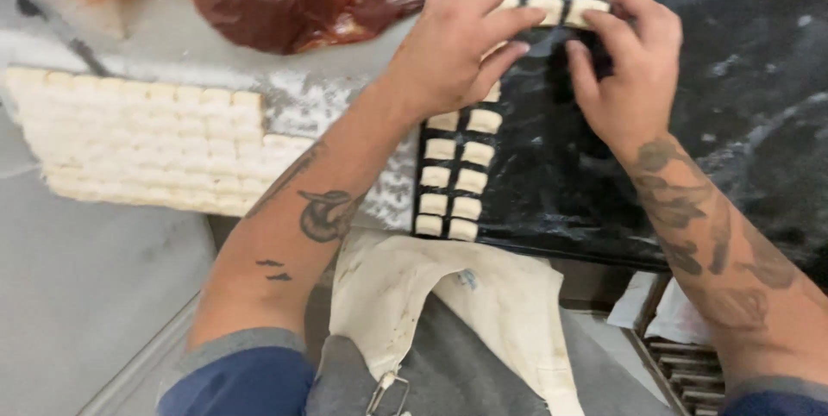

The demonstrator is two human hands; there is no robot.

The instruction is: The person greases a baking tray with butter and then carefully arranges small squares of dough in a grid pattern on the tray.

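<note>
A: Pale dough piece (580, 9) pinched under right hand (625, 71) fingertips; left hand (457, 41) spread flat over the row beside it, holding nothing I can see.

B: Below the left hand?

A: Two columns of dough squares (454, 179) on the black tray (733, 123). Cut dough slab (138, 140) left, on the floured counter (319, 101). Best set each piece gently, aligned, small gaps.
</note>
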